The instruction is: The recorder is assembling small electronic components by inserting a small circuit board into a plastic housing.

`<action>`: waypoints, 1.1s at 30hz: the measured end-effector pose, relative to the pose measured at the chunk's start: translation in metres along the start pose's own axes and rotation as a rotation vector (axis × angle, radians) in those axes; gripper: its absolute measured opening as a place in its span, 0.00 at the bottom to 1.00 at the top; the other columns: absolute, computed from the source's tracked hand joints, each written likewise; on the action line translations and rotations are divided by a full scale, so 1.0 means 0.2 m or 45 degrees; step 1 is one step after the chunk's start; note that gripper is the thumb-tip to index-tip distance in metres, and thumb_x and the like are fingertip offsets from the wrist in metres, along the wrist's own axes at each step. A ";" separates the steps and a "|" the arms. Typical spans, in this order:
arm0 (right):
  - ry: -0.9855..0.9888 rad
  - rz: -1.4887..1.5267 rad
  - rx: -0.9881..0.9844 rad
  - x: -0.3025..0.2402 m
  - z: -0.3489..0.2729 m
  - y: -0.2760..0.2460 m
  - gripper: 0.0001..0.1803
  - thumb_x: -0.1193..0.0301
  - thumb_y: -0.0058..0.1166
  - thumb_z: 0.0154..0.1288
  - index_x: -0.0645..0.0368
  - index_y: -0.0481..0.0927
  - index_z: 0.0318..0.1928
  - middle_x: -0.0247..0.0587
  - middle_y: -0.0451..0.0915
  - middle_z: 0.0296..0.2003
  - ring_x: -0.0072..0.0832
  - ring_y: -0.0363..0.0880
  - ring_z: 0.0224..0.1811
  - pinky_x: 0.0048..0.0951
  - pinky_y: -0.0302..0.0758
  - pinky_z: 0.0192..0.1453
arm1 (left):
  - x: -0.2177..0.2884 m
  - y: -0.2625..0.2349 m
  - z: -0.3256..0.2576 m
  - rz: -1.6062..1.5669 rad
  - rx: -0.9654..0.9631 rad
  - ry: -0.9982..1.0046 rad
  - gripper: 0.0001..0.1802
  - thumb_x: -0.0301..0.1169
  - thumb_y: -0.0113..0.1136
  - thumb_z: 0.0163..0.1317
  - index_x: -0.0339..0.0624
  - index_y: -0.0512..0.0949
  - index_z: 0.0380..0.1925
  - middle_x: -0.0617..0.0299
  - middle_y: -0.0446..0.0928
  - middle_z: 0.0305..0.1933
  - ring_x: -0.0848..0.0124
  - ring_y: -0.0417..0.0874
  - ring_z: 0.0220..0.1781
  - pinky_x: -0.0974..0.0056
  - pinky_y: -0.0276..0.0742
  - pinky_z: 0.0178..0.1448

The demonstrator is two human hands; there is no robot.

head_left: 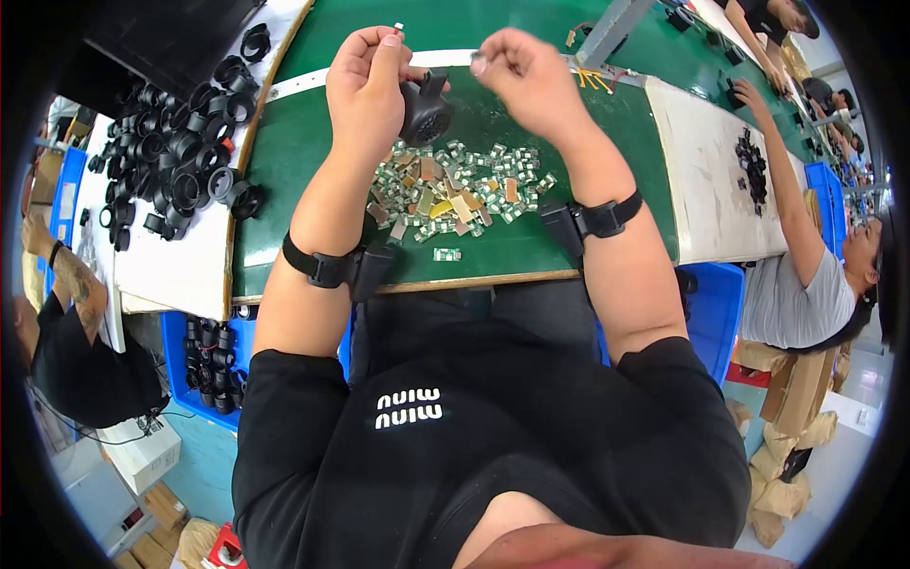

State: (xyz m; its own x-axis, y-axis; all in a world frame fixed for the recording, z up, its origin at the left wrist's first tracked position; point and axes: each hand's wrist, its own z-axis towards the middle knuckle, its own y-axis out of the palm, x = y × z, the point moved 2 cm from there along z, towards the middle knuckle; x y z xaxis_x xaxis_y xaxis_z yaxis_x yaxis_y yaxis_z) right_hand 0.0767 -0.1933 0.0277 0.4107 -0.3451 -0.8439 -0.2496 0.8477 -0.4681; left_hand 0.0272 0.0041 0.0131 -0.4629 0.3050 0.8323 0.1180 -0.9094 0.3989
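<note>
The left hand (368, 81) is closed around a black round part (425, 109), a small housing with a grilled face; the palm and lower fingers clasp its left side, and the part juts out to the right of the grip. Above that same grip, the thumb and forefinger pinch a tiny clip (397, 28) that sticks up past the fingertips.

The right hand (531, 81) is raised level with the left, just to the right of the black part and not touching it. Its fingers are curled in, and the thumb and forefinger nip something very small and pale at their tips; what it is cannot be told.

Below both grips, on the green mat (607, 161), lies a loose pile of small metal pieces (455, 190), silver, copper and yellow, with one stray piece (446, 254) nearer the table's front edge. Each wrist wears a black strap with a small box on it, left strap (332, 267) and right strap (592, 220).

Far left of the held part, a heap of black rings (180, 152) covers a white board. Under the table on that side, a blue bin (204, 365) holds more black parts.

Well to the right of the grips, a co-worker's arm (782, 180) reaches to a white sheet with a small pile of dark parts (754, 166).
</note>
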 end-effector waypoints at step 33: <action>-0.106 0.535 -0.262 -0.03 -0.07 -0.07 0.10 0.70 0.69 0.68 0.63 0.82 0.34 0.35 0.85 0.26 0.16 0.81 0.28 0.20 0.76 0.31 | 0.07 0.10 -0.13 1.017 -0.489 0.033 0.04 0.24 0.60 0.72 0.35 0.82 0.39 0.67 0.83 0.31 0.81 0.85 0.33 0.76 0.76 0.37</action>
State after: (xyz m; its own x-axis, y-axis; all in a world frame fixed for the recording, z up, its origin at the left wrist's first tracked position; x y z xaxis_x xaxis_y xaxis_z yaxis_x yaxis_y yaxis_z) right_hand 0.0651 -0.2094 0.0366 0.3039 0.0515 -0.9513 -0.5745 0.8065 -0.1399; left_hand 0.0008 -0.0165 0.0231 -0.3890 -0.4635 0.7961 0.1136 -0.8817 -0.4579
